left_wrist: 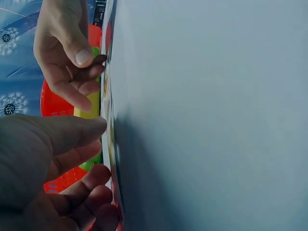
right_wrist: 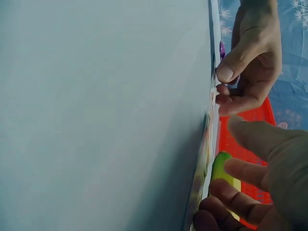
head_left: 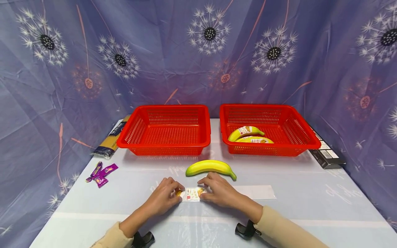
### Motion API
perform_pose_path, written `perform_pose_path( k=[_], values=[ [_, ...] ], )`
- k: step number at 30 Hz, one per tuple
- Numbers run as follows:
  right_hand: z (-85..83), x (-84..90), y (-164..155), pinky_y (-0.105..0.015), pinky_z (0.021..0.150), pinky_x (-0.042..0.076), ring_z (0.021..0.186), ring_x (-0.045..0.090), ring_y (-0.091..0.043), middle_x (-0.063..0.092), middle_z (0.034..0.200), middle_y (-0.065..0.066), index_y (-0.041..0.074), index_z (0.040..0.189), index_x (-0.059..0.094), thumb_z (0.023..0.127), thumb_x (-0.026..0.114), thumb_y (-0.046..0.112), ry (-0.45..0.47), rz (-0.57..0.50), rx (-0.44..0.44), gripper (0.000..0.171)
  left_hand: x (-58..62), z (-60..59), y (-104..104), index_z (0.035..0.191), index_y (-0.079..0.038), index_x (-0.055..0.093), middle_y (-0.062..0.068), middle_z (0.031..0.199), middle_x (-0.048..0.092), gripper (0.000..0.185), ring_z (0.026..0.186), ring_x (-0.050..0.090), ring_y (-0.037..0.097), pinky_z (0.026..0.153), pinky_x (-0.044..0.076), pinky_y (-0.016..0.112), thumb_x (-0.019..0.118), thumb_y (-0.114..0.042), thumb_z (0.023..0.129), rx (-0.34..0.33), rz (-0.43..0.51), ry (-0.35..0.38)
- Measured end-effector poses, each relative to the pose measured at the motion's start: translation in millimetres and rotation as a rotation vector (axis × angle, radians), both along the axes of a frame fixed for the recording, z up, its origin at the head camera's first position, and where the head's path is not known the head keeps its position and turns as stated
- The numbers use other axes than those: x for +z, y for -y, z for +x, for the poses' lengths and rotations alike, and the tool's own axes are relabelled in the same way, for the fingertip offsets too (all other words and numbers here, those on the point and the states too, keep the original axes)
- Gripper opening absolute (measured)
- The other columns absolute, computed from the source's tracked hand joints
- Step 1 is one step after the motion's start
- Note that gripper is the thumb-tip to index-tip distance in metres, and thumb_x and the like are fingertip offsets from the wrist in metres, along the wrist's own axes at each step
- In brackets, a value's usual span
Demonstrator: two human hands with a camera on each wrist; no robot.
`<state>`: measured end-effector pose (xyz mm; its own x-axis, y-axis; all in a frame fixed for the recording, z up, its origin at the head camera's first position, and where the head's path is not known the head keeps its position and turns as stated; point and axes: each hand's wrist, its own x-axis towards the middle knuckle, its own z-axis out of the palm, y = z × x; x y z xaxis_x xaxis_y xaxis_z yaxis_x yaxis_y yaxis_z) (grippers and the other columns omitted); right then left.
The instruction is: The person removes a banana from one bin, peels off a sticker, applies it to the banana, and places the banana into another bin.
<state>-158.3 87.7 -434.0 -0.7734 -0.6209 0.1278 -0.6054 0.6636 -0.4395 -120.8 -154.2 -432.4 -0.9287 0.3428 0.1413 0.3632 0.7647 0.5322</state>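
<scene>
A strip of banana-picture labels (head_left: 192, 194) lies flat on the table, its plain white length running out to the right beneath my right hand. My left hand (head_left: 164, 197) holds the left end, thumb at the near edge and curled fingers at the far one. Over the printed part, my right hand (head_left: 218, 190) rests with thumb and index finger apart. Just beyond the hands sits an unlabelled yellow banana (head_left: 211, 166) with green ends. Both wrist views see the strip edge-on, so exact finger contact is hard to judge.
Two red baskets stand at the back: the left basket (head_left: 164, 151) shows no contents, the right basket (head_left: 270, 150) holds labelled bananas (head_left: 248, 131). Purple-wrapped sweets (head_left: 100, 175) and a yellow-and-dark packet (head_left: 113, 137) lie left. A black box (head_left: 328, 156) is at the right.
</scene>
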Motion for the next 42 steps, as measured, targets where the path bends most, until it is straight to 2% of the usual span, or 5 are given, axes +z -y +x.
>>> perform_pose_path(
  k=[8,21,34,42],
  values=[
    [0.1,-3.2,5,-0.024,0.076,0.039,0.09,0.044,-0.008,0.052,0.094,0.004,0.019,0.116,0.065,0.077,0.076,0.033,0.005,0.037,-0.004,0.042,-3.2,0.1,-3,0.096,-0.017,0.068,-0.005,0.086,0.05,0.022,0.083,0.037,0.008,0.067,0.033,0.02,0.075,-0.015,0.075,0.01,-0.019,0.003],
    [-0.1,-9.1,5,-0.018,0.069,0.033,0.083,0.037,-0.005,0.046,0.089,0.008,0.019,0.11,0.069,0.075,0.078,0.031,-0.06,0.043,0.021,0.037,-4.0,-0.4,-5,0.095,-0.017,0.068,-0.005,0.084,0.048,0.022,0.081,0.035,0.008,0.065,0.031,0.02,0.076,-0.015,0.074,0.023,-0.041,0.014],
    [0.3,-10.3,5,-0.017,0.071,0.037,0.081,0.042,-0.004,0.05,0.088,0.006,0.022,0.102,0.065,0.077,0.076,0.025,-0.096,0.018,0.072,0.028,-6.9,-0.5,-5,0.094,-0.017,0.067,-0.005,0.084,0.048,0.023,0.08,0.035,0.008,0.065,0.031,0.02,0.077,-0.015,0.073,0.022,-0.035,-0.011],
    [-0.4,-10.9,7,-0.02,0.074,0.041,0.083,0.045,-0.005,0.053,0.085,0.008,0.02,0.104,0.061,0.077,0.075,0.023,-0.06,0.002,0.069,0.031,-6.7,-0.6,-4,0.094,-0.017,0.068,-0.005,0.085,0.049,0.023,0.081,0.035,0.008,0.065,0.031,0.02,0.077,-0.016,0.073,0.023,-0.035,-0.011]
  ],
)
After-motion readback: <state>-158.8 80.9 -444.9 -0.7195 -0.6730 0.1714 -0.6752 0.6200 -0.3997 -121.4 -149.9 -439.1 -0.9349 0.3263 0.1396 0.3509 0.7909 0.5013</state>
